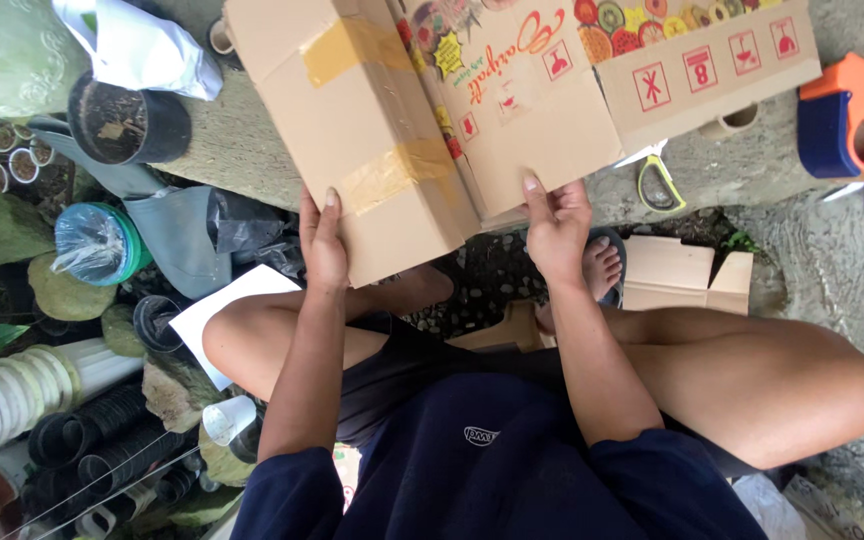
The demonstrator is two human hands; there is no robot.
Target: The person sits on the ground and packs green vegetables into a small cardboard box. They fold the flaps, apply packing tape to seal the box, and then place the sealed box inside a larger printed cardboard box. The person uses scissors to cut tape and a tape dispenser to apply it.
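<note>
A large brown cardboard box (512, 100) with printed fruit pictures and strips of brown tape lies flattened on the concrete in front of me. My left hand (323, 245) grips its near left corner, thumb on top. My right hand (555, 225) holds the near edge at the middle flap, thumb pressed on the cardboard. I sit cross-legged, with a bare foot (602, 268) under the box edge.
An orange and blue tape dispenser (852, 118) lies at the right. A yellow-handled cutter (658, 184) rests by the box. A cardboard scrap (687, 275) lies near my foot. Black and white plant pots (72, 420), a black pot (127, 122) and plastic bags crowd the left.
</note>
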